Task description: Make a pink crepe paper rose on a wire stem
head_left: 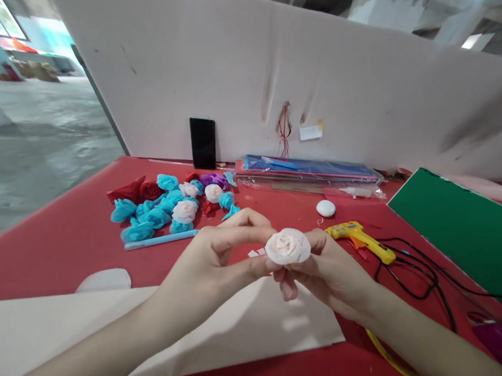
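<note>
A pale pink paper rose is held up between both hands, over the table's middle. My left hand pinches its left edge between thumb and fingers. Gripping the flower's base from the right and below is my right hand, its fingers curled underneath. Beneath the hands lies a long cream paper strip on the red table. Small white paper scraps lie just behind the flower. Part of the rose's underside is hidden by my fingers.
Finished paper flowers in blue, red, pink and purple cluster at back left, by a blue pen-like stick. A yellow glue gun with black cable lies right, near a green board. A phone leans against the wall.
</note>
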A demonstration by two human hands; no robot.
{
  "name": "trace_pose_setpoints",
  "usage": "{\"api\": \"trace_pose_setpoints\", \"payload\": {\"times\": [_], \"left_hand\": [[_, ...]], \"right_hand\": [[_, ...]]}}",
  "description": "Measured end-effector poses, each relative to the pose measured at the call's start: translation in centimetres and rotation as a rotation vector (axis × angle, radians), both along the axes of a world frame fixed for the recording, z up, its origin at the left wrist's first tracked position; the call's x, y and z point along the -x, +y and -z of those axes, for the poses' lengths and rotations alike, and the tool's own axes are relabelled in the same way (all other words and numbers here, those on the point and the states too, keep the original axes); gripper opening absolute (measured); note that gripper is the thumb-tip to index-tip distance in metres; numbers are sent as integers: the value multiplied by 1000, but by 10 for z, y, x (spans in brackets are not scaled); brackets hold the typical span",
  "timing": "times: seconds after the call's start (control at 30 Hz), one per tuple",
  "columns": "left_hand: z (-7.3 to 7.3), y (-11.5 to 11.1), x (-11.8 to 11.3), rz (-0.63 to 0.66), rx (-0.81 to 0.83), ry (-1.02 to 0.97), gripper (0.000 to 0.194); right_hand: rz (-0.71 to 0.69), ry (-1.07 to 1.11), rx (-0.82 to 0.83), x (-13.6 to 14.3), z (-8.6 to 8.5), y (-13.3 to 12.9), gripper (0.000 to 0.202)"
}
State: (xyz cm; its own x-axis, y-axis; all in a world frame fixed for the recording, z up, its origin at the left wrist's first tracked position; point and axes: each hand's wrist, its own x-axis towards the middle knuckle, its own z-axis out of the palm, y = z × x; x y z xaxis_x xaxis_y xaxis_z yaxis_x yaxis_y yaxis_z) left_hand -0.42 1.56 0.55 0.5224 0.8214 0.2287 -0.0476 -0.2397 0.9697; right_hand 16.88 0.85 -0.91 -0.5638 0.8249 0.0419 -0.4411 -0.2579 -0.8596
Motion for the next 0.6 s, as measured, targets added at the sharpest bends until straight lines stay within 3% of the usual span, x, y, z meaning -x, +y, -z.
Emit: {"api": "trace_pose_setpoints", "payload": {"times": [0.2,0.4,0.6], "left_hand": [[6,-1,-2,-86,20,-45,9],[7,-7,-3,-196,-176,-19,11],[2,-6,-2,-168,-266,13,20]], "right_hand": [[31,17,7,0,3,1,8],[150,11,-34,6,1,-6,6],[31,-44,-45,2,1,-4,13]]}}
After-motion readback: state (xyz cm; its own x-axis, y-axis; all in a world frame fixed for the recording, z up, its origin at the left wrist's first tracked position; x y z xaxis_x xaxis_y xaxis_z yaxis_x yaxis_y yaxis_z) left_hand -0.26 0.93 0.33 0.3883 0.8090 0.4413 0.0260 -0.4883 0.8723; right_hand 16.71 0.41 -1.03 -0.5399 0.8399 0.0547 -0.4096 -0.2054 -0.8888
